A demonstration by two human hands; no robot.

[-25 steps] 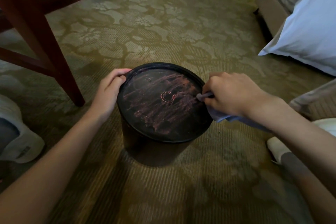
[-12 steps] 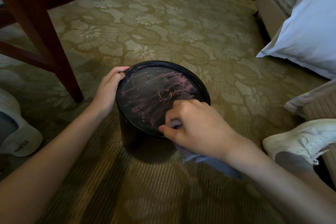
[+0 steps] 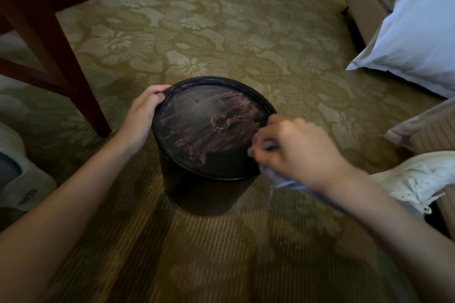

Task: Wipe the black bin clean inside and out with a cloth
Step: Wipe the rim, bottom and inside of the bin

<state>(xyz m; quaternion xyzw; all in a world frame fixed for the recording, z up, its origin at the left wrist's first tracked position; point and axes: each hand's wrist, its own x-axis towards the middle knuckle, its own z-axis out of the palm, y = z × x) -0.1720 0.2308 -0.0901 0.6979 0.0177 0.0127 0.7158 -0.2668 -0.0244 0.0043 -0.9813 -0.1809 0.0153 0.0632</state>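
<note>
One black bin (image 3: 211,128), base up, axis vertical

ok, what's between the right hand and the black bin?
The cloth, bunched under the right hand against the black bin's upturned base; head view.

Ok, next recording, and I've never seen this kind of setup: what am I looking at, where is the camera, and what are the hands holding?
There is no machine here: these are a person's two bare hands, filmed by one wide-angle camera worn on the head, looking forward and down. On the patterned carpet stands a black bin, apparently upside down, with its flat base facing up and smeared with reddish streaks. The left hand grips the base's left edge, seemingly to steady it. The right hand holds a pale blue cloth at the base's right edge. Nearby are a wooden furniture leg, a white pillow and a white shoe.
</note>
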